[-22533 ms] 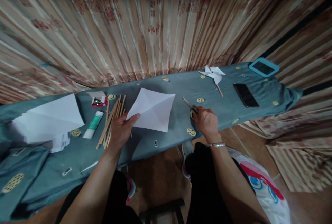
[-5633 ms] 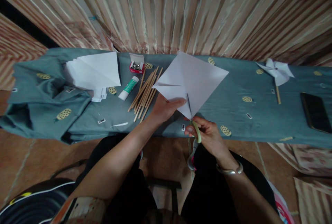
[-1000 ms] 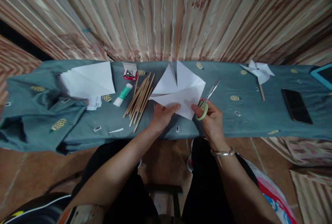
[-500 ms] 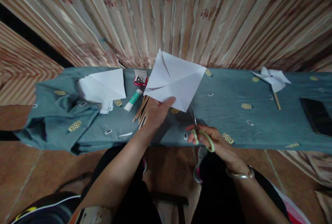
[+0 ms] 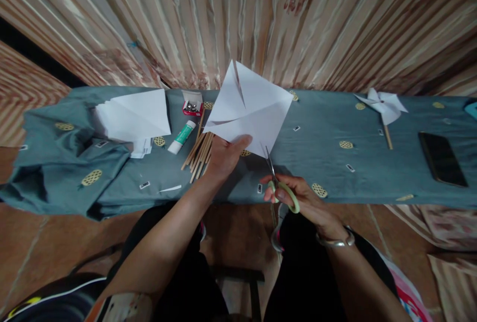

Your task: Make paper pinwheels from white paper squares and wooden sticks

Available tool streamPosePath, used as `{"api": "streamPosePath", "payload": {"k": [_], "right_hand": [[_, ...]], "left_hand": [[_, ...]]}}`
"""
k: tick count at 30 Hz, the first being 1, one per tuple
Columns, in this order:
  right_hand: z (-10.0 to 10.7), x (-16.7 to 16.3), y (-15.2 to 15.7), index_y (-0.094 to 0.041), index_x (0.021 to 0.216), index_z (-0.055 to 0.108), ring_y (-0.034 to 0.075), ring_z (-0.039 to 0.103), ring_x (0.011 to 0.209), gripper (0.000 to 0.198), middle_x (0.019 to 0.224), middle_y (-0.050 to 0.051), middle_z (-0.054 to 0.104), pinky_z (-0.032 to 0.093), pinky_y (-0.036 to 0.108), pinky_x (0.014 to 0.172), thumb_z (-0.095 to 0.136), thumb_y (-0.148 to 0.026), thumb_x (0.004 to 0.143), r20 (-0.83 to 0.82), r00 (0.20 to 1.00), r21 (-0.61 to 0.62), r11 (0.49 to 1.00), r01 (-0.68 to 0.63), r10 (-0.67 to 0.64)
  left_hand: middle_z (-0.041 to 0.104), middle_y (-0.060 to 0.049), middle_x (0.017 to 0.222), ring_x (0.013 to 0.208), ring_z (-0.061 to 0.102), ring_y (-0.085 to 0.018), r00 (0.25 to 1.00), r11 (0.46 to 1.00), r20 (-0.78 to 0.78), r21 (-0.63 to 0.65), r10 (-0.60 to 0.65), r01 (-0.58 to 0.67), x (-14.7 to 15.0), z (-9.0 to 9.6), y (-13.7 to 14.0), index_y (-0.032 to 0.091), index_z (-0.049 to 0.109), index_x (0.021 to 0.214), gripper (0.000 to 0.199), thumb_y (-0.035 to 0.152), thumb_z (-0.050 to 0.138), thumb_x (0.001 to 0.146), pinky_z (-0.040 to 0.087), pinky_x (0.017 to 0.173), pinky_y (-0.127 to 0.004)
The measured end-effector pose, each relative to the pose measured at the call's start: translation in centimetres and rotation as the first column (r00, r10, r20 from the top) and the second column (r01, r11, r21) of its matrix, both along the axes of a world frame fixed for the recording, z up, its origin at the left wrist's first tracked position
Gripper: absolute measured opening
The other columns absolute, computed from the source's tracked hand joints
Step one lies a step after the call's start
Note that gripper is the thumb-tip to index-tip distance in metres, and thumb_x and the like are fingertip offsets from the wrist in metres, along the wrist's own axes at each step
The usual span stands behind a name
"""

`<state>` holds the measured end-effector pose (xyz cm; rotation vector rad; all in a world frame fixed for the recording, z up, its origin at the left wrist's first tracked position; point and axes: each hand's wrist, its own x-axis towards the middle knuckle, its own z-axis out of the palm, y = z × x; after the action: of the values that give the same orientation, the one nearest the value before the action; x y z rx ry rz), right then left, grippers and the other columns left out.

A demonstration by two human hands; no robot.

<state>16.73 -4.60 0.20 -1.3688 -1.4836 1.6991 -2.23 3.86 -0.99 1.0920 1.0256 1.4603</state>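
A square sheet of white paper is pinched in my left hand, thumb on top and fingers hidden beneath. Two slits run inward from its top and left corners. My right hand grips scissors with pale green handles, fingers through the loops. The blades reach the sheet's lower corner, one lying over the paper. Below and left of the sheet, a bunch of wooden sticks lies on the cloth, partly covered by my left hand.
A stack of white paper, a glue stick and a small red box of metal pins lie to the left. To the right are a paper pinwheel on a stick and a black phone. A patterned curtain hangs behind the cloth-covered table.
The scissors have moved up to the sheet's lower corner, where before they were just short of it. My left hand still holds the paper. The whole view has shifted slightly.
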Motion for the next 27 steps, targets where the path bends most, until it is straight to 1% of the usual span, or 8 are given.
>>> {"api": "streamPosePath", "payload": {"k": [2, 5, 7, 10, 15, 19, 23, 27], "right_hand": [[-0.14, 0.02, -0.03, -0.017, 0.105, 0.067, 0.017, 0.062, 0.075, 0.060, 0.080, 0.004, 0.070, 0.049, 0.029, 0.070, 0.068, -0.069, 0.076, -0.022, 1.000, -0.009, 1.000, 0.007, -0.007], [-0.37, 0.02, -0.06, -0.016, 0.105, 0.067, 0.017, 0.063, 0.075, 0.060, 0.080, 0.004, 0.070, 0.050, 0.028, 0.070, 0.069, -0.068, 0.075, -0.038, 0.999, -0.014, 1.000, 0.015, -0.015], [-0.39, -0.02, -0.07, -0.016, 0.105, 0.067, 0.017, 0.063, 0.074, 0.059, 0.079, 0.004, 0.070, 0.049, 0.028, 0.069, 0.068, -0.068, 0.076, -0.035, 0.999, -0.009, 1.000, 0.020, -0.021], [-0.22, -0.12, -0.05, -0.016, 0.105, 0.067, 0.017, 0.064, 0.074, 0.059, 0.078, 0.004, 0.070, 0.050, 0.028, 0.069, 0.068, -0.068, 0.076, -0.029, 0.999, 0.004, 1.000, 0.025, -0.025], [-0.09, -0.12, 0.01, -0.016, 0.105, 0.067, 0.018, 0.063, 0.074, 0.058, 0.077, 0.003, 0.069, 0.050, 0.029, 0.068, 0.067, -0.067, 0.077, 0.002, 1.000, 0.027, 1.000, 0.013, -0.013], [-0.18, 0.00, 0.05, -0.017, 0.107, 0.067, 0.017, 0.062, 0.075, 0.058, 0.078, 0.003, 0.070, 0.049, 0.028, 0.067, 0.066, -0.067, 0.078, 0.029, 1.000, 0.041, 0.999, -0.001, -0.001], [-0.01, -0.05, 0.04, -0.016, 0.107, 0.067, 0.018, 0.063, 0.077, 0.060, 0.079, 0.003, 0.069, 0.049, 0.029, 0.069, 0.066, -0.068, 0.077, 0.033, 0.999, 0.048, 0.999, -0.003, 0.001], [0.18, -0.19, 0.08, -0.017, 0.104, 0.067, 0.018, 0.063, 0.076, 0.059, 0.078, 0.003, 0.069, 0.049, 0.029, 0.068, 0.066, -0.069, 0.077, 0.039, 0.999, 0.047, 0.999, -0.002, 0.000]], "left_hand": [[0.075, -0.002, 0.081, 0.094, 0.070, -0.025, 1.000, 1.000, -0.001, -0.016, -0.019, 0.019, 0.13, -0.10, -0.10, 0.021, 0.070, 0.089, 0.020, 0.026, 0.075, 0.070, 0.054, 0.092, -0.040], [0.075, -0.003, 0.079, 0.095, 0.070, -0.026, 1.000, 1.000, -0.009, -0.012, -0.001, 0.001, 0.26, -0.34, -0.15, 0.021, 0.071, 0.084, 0.018, 0.028, 0.077, 0.069, 0.054, 0.092, -0.041], [0.075, -0.003, 0.079, 0.095, 0.070, -0.026, 1.000, 1.000, -0.021, -0.009, 0.013, -0.013, 0.32, -0.43, -0.17, 0.021, 0.071, 0.083, 0.017, 0.028, 0.077, 0.068, 0.054, 0.094, -0.041], [0.076, -0.002, 0.081, 0.094, 0.070, -0.026, 0.999, 1.000, -0.043, -0.024, 0.001, -0.002, 0.37, -0.34, -0.27, 0.022, 0.072, 0.081, 0.015, 0.029, 0.076, 0.068, 0.054, 0.095, -0.043], [0.076, -0.002, 0.079, 0.091, 0.070, -0.025, 0.999, 0.999, -0.052, -0.044, -0.012, 0.010, 0.40, -0.10, -0.44, 0.023, 0.071, 0.077, 0.012, 0.028, 0.076, 0.068, 0.055, 0.091, -0.042], [0.076, -0.002, 0.082, 0.090, 0.070, -0.025, 0.998, 0.999, -0.061, -0.047, 0.000, -0.002, 0.37, -0.14, -0.48, 0.022, 0.070, 0.078, 0.016, 0.031, 0.077, 0.067, 0.055, 0.090, -0.041], [0.076, -0.002, 0.084, 0.090, 0.070, -0.025, 0.998, 0.999, -0.067, -0.050, -0.022, 0.018, 0.33, -0.25, -0.51, 0.022, 0.071, 0.081, 0.017, 0.032, 0.077, 0.068, 0.054, 0.091, -0.041], [0.076, -0.003, 0.090, 0.090, 0.070, -0.025, 0.998, 0.998, -0.056, -0.059, -0.022, 0.019, 0.36, -0.27, -0.52, 0.022, 0.072, 0.084, 0.020, 0.032, 0.076, 0.068, 0.054, 0.091, -0.041]]}}
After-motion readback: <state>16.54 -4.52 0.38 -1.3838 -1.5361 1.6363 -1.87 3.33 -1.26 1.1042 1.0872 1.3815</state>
